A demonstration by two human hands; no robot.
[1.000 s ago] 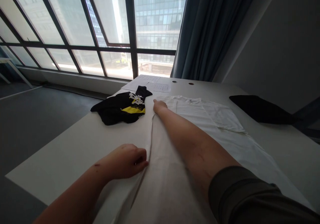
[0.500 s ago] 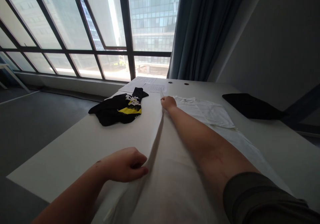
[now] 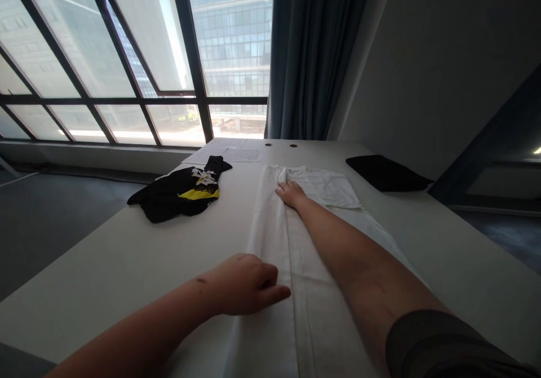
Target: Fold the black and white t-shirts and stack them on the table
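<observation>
A white T-shirt lies lengthwise on the table, its near part running out of the bottom of the view. A long strip of its left side is folded over toward the middle. My left hand is over this strip with its fingers curled and its thumb tip at the fold's inner edge, pinching the cloth there. Farther up, my right hand lies flat on the shirt near its far end, fingers spread, holding nothing. A sleeve of the shirt lies spread beyond my right forearm.
On the white table, a black garment with yellow and white print lies at the left. Folded black cloth is at the right. Sheets of paper and two cable holes are at the far end, before a blue curtain.
The raised left edge of the shirt has come over to the right and now lies flat. Both hands moved with it; my right hand let go and opened flat. The view turned slightly right.
</observation>
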